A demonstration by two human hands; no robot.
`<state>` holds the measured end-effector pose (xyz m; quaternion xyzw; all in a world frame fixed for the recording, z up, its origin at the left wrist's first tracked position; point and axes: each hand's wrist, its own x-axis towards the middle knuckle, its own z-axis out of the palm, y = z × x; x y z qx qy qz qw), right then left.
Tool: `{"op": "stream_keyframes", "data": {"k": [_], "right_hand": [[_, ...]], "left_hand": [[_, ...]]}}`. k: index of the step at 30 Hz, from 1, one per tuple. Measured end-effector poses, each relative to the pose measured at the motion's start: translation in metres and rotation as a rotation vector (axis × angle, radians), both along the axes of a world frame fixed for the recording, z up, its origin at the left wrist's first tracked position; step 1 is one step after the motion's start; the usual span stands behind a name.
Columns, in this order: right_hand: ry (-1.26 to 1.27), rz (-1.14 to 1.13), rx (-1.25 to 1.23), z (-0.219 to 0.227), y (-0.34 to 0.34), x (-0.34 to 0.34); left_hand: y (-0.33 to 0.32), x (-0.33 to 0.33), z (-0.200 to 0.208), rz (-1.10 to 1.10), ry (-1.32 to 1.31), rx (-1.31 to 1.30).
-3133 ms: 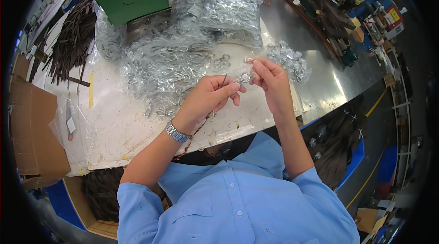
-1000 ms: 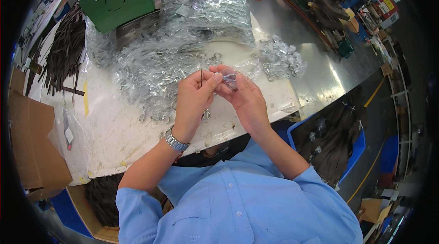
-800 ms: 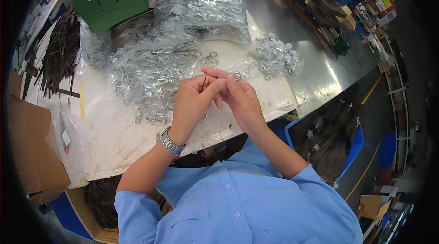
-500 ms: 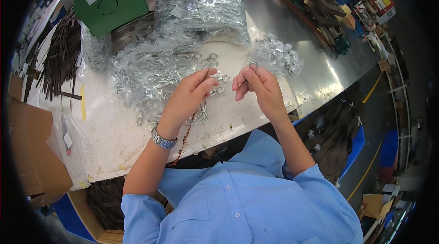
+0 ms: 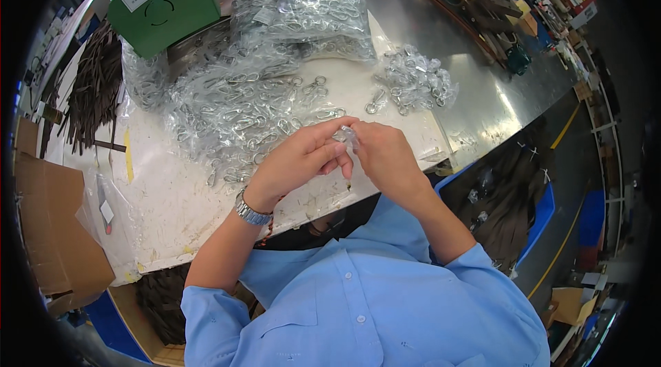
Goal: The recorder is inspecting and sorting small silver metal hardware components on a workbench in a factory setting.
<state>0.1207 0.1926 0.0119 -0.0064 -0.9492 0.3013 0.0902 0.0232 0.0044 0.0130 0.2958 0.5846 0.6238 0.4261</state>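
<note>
Both my hands meet over the near part of the white work surface. My left hand (image 5: 297,159) comes from the left, fingers curled in around a small clear plastic bag (image 5: 348,137). My right hand (image 5: 387,159) pinches the same bag from the other side. Whether anything is inside the bag is hidden by the fingers. Just beyond my hands, a metal snap hook (image 5: 375,102) lies by a pile of bagged snap hooks (image 5: 416,78). A broad heap of loose snap hooks on plastic (image 5: 234,109) spreads beyond my left hand.
Large clear bags of snap hooks (image 5: 320,16) are stacked at the back, beside a green machine (image 5: 155,12). Dark strips (image 5: 93,88) hang at the left, above a cardboard box (image 5: 58,222). Tools and a cable (image 5: 468,29) lie at the far right.
My hands have come together, the right moving left and nearer to me. The small plastic bag now shows between them. A snap hook is visible on the surface where my right hand was.
</note>
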Motion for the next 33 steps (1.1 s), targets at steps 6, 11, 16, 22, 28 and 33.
{"op": "stream_keyframes", "data": {"k": [6, 11, 16, 22, 28, 33], "right_hand": [[0.086, -0.020, 0.000, -0.008, -0.005, 0.002], [0.143, -0.017, -0.034, -0.016, -0.010, -0.003], [0.070, -0.033, -0.082, -0.019, -0.016, -0.004], [0.203, -0.232, 0.156, 0.008, 0.048, -0.020], [0.165, -0.189, 0.251, 0.017, 0.037, -0.025], [0.096, -0.013, 0.295, -0.025, 0.014, -0.049]], "left_hand": [[0.010, 0.005, -0.012, 0.151, 0.205, -0.003], [0.013, 0.012, -0.021, 0.306, 0.247, -0.023], [0.006, -0.006, -0.026, 0.276, -0.314, 0.070], [-0.005, -0.026, -0.019, 0.147, -0.454, 0.169], [-0.015, -0.042, -0.014, 0.388, -0.288, 0.185], [-0.010, -0.040, -0.020, 0.396, -0.244, 0.118]]}}
